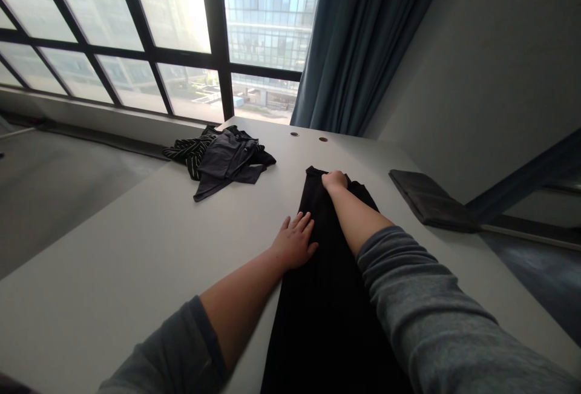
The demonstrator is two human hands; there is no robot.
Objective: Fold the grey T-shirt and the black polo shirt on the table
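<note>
A long black garment (333, 309), which looks like a pair of trousers, lies lengthwise on the white table and runs toward me. My left hand (295, 242) rests on its left edge, fingers spread and holding nothing. Near the far end, my right hand (336, 181) has its fingers closed on the fabric just by the top hem. To the right of that hand the cloth is bunched and uneven. My right forearm hides part of the garment's right side.
Toward the far left of the white table (136, 249) lies a loose heap of dark clothes (231, 155), some striped. A folded dark cloth (431, 200) lies near the right edge. Two round holes pierce the tabletop by the blue curtain (349, 49) and window.
</note>
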